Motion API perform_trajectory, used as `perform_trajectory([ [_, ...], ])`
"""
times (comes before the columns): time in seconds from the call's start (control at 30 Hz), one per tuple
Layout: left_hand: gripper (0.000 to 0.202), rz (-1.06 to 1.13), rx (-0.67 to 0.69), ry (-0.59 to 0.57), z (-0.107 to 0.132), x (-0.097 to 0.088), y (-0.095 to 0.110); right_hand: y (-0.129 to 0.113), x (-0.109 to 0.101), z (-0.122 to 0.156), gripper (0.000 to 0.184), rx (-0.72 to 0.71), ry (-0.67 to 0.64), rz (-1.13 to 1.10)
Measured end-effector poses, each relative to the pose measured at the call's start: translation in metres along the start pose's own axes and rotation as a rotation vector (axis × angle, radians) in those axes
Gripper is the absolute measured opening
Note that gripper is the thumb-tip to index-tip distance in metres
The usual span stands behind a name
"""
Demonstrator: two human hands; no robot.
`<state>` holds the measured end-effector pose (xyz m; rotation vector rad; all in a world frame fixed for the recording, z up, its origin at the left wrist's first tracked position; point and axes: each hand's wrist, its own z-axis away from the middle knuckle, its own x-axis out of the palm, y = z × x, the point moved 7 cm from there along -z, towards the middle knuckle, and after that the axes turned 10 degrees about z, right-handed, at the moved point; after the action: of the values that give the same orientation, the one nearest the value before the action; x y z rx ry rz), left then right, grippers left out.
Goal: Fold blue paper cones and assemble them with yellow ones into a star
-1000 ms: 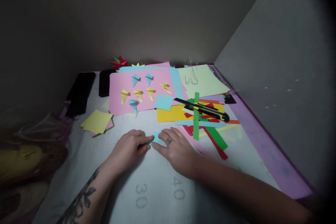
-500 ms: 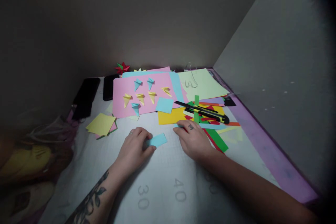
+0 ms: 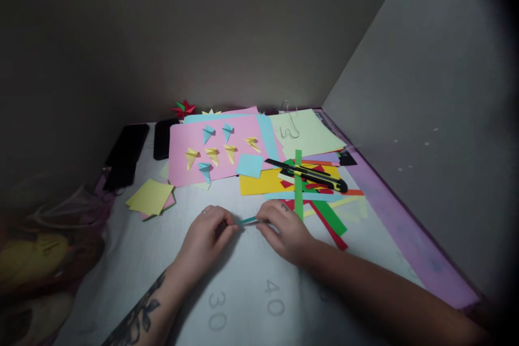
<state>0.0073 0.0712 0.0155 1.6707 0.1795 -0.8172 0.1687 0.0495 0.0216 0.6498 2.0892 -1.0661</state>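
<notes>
Presently, left hand (image 3: pixel 208 233) pinches one end of blue paper (image 3: pixel 248 220), thumb and fingers closed on it. Right hand (image 3: pixel 287 233) pinches other end, also closed. Blue paper shows as thin strip between both hands, over white mat (image 3: pixel 243 286). Farther away, pink sheet (image 3: pixel 221 170) carries folded pieces (image 3: pixel 231 152), blue and yellow; to right, cutter (image 3: pixel 320 177) lies upon paper strips (image 3: pixel 299 194).

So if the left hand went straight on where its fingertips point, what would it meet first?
Apart from the blue paper the left hand holds, probably the right hand, which grips the paper's other end; they look about level, though one view leaves depth unsure.
</notes>
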Motion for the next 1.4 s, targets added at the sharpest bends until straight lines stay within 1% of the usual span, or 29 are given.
perform_trajectory([
  [0.1,0.01,0.013,0.023,0.005,0.001,0.0,0.002,0.0,0.001,0.0,0.012,0.004,0.008,-0.011],
  [0.23,0.013,0.066,0.038,0.009,0.003,0.002,0.005,-0.004,0.008,0.001,0.016,-0.042,-0.019,0.043],
  [0.37,0.011,0.197,-0.034,0.006,0.004,0.004,0.006,-0.009,0.011,0.002,0.019,-0.126,0.009,0.14],
  [0.47,0.018,0.259,-0.099,-0.039,0.004,0.009,0.004,-0.011,0.005,0.003,0.02,-0.174,0.075,0.174],
  [0.53,0.019,0.271,-0.145,-0.05,0.004,0.011,-0.001,-0.012,0.0,0.003,0.021,-0.186,0.118,0.199],
  [0.6,0.015,0.29,-0.18,0.0,0.004,0.009,-0.007,-0.016,-0.004,0.002,0.024,-0.186,0.156,0.274],
  [0.67,0.009,0.319,-0.196,0.079,0.004,0.006,-0.011,-0.023,-0.004,0.002,0.024,-0.211,0.169,0.378],
  [0.73,0.005,0.337,-0.203,0.123,0.003,0.004,-0.014,-0.032,0.0,0.003,0.02,-0.276,0.142,0.463],
  [0.8,0.003,0.335,-0.204,0.122,0.003,0.005,-0.016,-0.037,0.008,0.003,0.016,-0.33,0.077,0.51],
  [0.83,0.003,0.322,-0.195,0.111,0.002,0.005,-0.015,-0.036,0.012,0.003,0.015,-0.341,0.041,0.525],
  [0.9,0.009,0.248,-0.138,0.079,0.001,0.004,-0.012,-0.031,0.019,0.002,0.016,-0.342,-0.038,0.547],
  [1.0,0.019,-0.038,-0.005,0.021,0.001,0.002,-0.003,-0.022,0.025,0.001,0.017,-0.359,-0.133,0.538],
  [1.07,0.022,-0.24,0.075,-0.021,0.002,0.002,0.002,-0.016,0.025,0.0,0.018,-0.357,-0.172,0.503],
  [1.1,0.023,-0.306,0.118,-0.05,0.003,0.003,0.005,-0.014,0.025,0.0,0.019,-0.347,-0.186,0.481],
  [1.17,0.023,-0.355,0.227,-0.119,0.004,0.007,0.011,-0.009,0.024,-0.001,0.021,-0.319,-0.2,0.436],
  [1.27,0.023,-0.334,0.354,-0.233,0.008,0.013,0.016,-0.005,0.021,-0.002,0.023,-0.298,-0.188,0.368],
  [1.4,0.025,-0.327,0.375,-0.297,0.01,0.017,0.015,0.0,0.017,-0.006,0.021,-0.242,-0.206,0.257],
])
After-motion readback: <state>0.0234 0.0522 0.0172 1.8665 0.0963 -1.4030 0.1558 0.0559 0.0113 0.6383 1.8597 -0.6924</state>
